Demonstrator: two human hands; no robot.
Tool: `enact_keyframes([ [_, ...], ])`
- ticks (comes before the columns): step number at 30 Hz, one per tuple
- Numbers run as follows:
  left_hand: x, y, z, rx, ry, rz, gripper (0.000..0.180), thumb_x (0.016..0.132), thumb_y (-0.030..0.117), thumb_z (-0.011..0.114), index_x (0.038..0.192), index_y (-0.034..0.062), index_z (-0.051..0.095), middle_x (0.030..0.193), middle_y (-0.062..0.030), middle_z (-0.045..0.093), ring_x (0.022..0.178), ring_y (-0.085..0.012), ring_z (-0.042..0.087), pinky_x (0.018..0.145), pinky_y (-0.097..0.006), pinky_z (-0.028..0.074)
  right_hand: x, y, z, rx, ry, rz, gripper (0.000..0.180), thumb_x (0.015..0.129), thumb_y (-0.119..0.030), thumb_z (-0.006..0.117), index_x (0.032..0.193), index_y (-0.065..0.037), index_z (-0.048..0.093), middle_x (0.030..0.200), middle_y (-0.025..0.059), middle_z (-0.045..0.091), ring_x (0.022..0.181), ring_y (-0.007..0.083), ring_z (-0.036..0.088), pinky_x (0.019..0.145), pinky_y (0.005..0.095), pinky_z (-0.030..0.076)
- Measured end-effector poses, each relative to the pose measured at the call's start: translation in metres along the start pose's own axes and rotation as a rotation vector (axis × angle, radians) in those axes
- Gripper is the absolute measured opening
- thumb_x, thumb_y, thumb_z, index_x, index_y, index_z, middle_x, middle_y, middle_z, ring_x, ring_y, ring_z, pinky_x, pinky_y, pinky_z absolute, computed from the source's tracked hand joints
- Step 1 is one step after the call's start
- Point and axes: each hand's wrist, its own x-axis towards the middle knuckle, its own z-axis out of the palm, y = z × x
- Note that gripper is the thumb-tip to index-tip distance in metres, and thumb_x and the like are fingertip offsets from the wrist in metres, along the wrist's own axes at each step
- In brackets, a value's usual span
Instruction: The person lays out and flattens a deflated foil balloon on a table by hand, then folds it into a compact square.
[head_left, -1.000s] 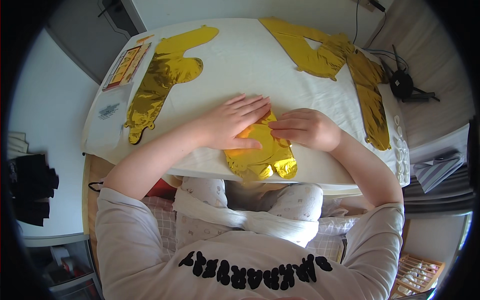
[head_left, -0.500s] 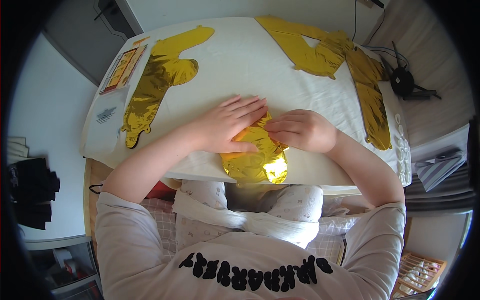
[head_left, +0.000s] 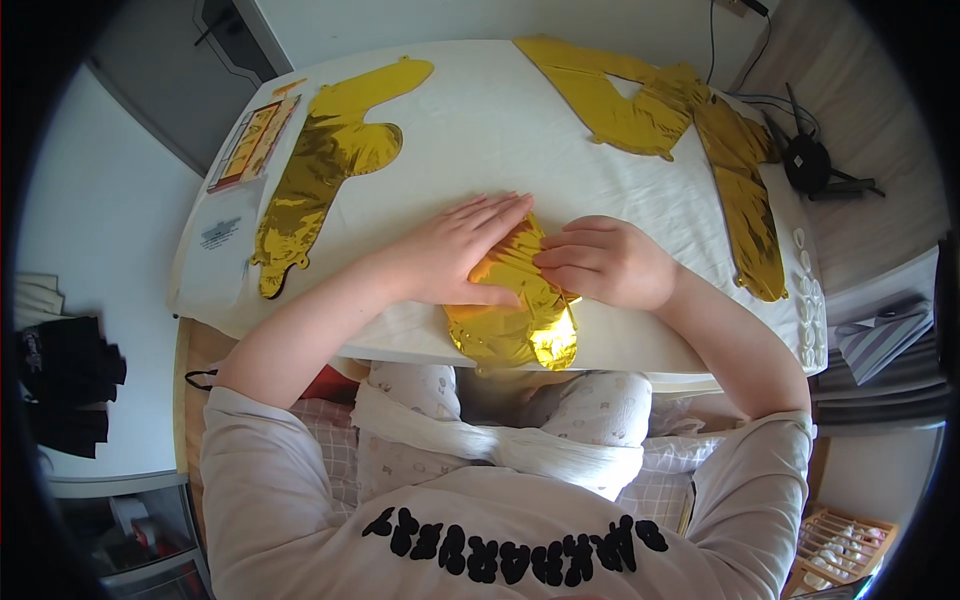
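A flat gold foil balloon (head_left: 515, 325) lies folded at the near edge of the white table (head_left: 500, 130), its lower end hanging slightly over the edge. My left hand (head_left: 455, 250) lies flat on its left upper part, fingers straight and pointing right. My right hand (head_left: 600, 262) presses on its right upper part with the fingers curled inward. The fingertips of both hands almost meet over the foil.
Another flat gold foil balloon (head_left: 325, 165) lies at the left of the table, beside a clear packet (head_left: 245, 145) with gold contents. More gold foil shapes (head_left: 690, 120) stretch along the far right. A black cable bundle (head_left: 810, 160) sits off the right edge.
The hands have kept pressing the gold foil balloon and have shifted only slightly; the foil's lower end looks a bit more bunched near the table edge.
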Motion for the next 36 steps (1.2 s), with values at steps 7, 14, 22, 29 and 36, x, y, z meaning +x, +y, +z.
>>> enact_keyframes([
  [7,0.002,0.006,-0.01,0.059,0.015,0.121,0.081,0.086,0.049,0.077,0.144,-0.0008,0.05,0.15,-0.0188,0.049,0.142,-0.0337,0.044,0.12,-0.047,0.033,-0.008,0.001,0.001,0.006,-0.051,0.017,0.019,0.079,-0.012,0.069,0.097,-0.006,0.069,0.111,0.0075,0.073,0.106,0.0257,0.071,0.092,0.0409,0.058],
  [14,0.001,0.004,-0.002,-0.061,0.054,0.139,0.074,0.087,0.044,0.077,0.14,-0.0023,0.055,0.147,-0.0187,0.053,0.141,-0.0344,0.045,0.119,-0.045,0.036,-0.01,0.001,-0.005,0.063,-0.107,0.036,0.023,0.081,-0.012,0.068,0.103,-0.006,0.069,0.114,0.0084,0.072,0.107,0.0274,0.07,0.091,0.0398,0.059],
  [22,-0.001,0.004,-0.005,-0.038,0.016,0.103,0.074,0.09,0.043,0.075,0.144,-0.0009,0.05,0.151,-0.0175,0.049,0.141,-0.0342,0.046,0.117,-0.044,0.038,-0.007,0.0,-0.004,0.021,-0.005,-0.072,0.021,0.079,-0.011,0.071,0.099,-0.005,0.071,0.111,0.0084,0.073,0.105,0.0271,0.071,0.088,0.0388,0.06],
  [29,0.001,0.006,-0.006,-0.004,0.014,0.121,0.073,0.091,0.044,0.072,0.144,0.0001,0.05,0.151,-0.0171,0.048,0.141,-0.0333,0.045,0.117,-0.043,0.038,-0.01,-0.002,-0.003,0.092,-0.013,-0.002,0.022,0.077,-0.011,0.072,0.098,-0.006,0.072,0.104,0.0069,0.074,0.098,0.0244,0.073,0.082,0.0374,0.061],
  [36,0.0,0.005,-0.003,0.014,0.009,0.115,0.073,0.092,0.047,0.069,0.145,0.0006,0.05,0.153,-0.0168,0.045,0.143,-0.0325,0.042,0.12,-0.043,0.034,-0.011,-0.004,-0.002,0.104,-0.016,0.026,0.024,0.075,-0.012,0.075,0.098,-0.008,0.072,0.102,0.0057,0.075,0.096,0.0237,0.073,0.081,0.037,0.061],
])
